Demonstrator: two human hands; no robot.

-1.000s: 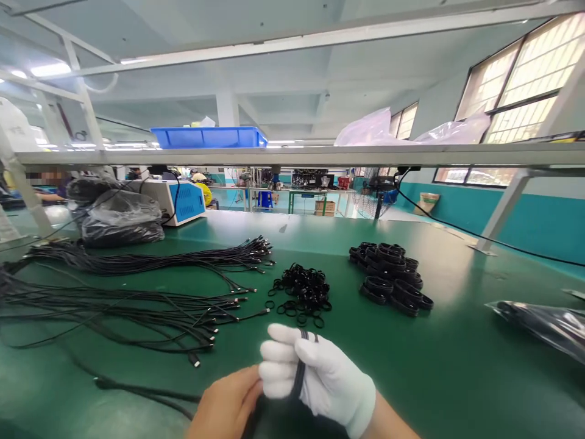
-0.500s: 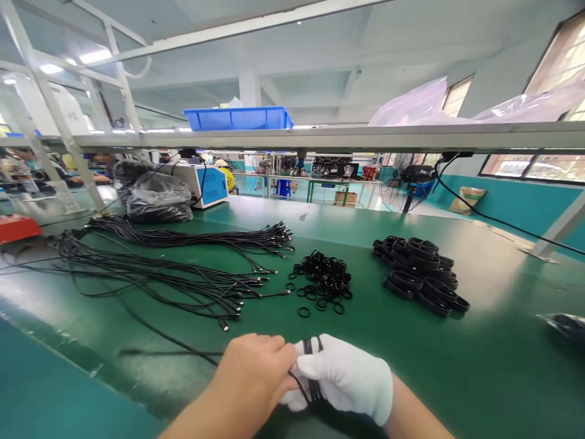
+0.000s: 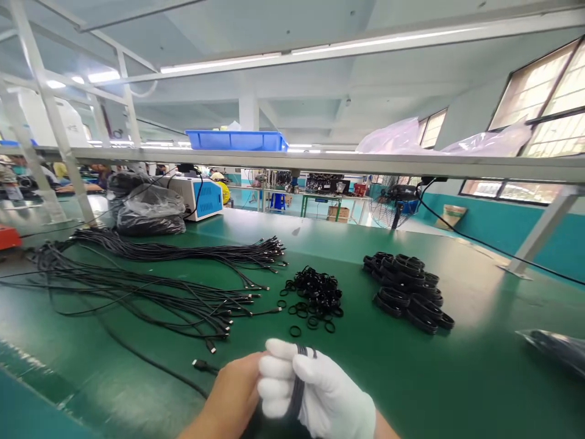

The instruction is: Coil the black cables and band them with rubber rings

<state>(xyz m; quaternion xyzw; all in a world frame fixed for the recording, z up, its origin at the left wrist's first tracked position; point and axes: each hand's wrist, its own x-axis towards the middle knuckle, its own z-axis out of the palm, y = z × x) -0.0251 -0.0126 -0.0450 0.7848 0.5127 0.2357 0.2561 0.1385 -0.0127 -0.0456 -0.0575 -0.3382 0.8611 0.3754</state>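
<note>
My gloved right hand [image 3: 320,384] is closed, with several loops of a black USB cable [image 3: 298,390] wound about its fingers and the thumb bent over them. Against its fingertips rests my bare left hand [image 3: 240,390], curled around the same cable, though its fingertips are hidden. A plug end of the cable [image 3: 203,366] sticks out to the left of it. Just beyond both hands lies a heap of small black rings [image 3: 315,289], a few scattered at its near edge. Bundles of straight black cables [image 3: 173,286] spread over the left of the green table [image 3: 292,235].
Coiled black cables [image 3: 409,289] are piled at the right. Near the right edge lies a clear plastic bag [image 3: 553,350]. A white-and-blue machine [image 3: 205,198] and a bag of dark items [image 3: 153,210] stand at the back left. A shelf [image 3: 320,160] spans overhead, bearing a blue tray [image 3: 235,141].
My right hand has turned so its gloved fingers face left, the cable wound on them. The left hand has moved slightly left and down, and the cable's plug has come closer. The view has tilted up.
</note>
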